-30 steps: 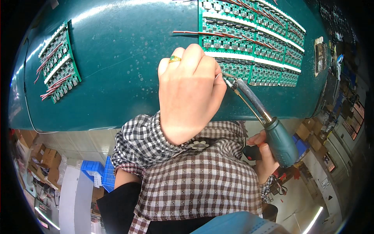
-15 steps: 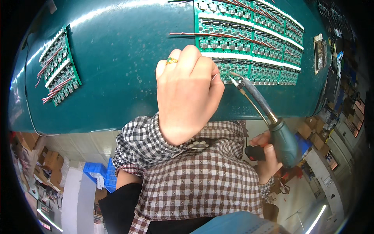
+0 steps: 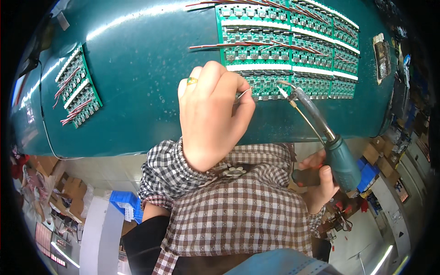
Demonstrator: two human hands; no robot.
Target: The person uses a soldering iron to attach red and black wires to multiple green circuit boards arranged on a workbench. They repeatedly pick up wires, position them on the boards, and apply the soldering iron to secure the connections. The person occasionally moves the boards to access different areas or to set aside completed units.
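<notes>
My left hand (image 3: 211,112), with a ring on one finger, is closed in a pinch at the near left corner of the green circuit boards (image 3: 263,87). A thin, light-coloured wire (image 3: 244,92) shows between its thumb and forefinger. To the right, my right hand (image 3: 318,183) grips a soldering iron (image 3: 341,162) with a green handle and a thin brass-coloured tube alongside the metal shaft. The iron's tip points up and left over the nearest board row, a short gap from my left fingertips. Whether the tip touches the board I cannot tell.
Red and white wires (image 3: 243,45) lie across the board rows, sticking out left. A smaller board group (image 3: 79,87) with wires sits at the table's left. A worn rectangular block (image 3: 381,58) lies right. A black cord (image 3: 43,123) runs down the left side of the green tabletop (image 3: 137,82).
The iron's tip has moved a little right along the board, away from my left fingers. My left hand keeps its pinch, and the wire in it shows more plainly. The whole view has shifted slightly.
</notes>
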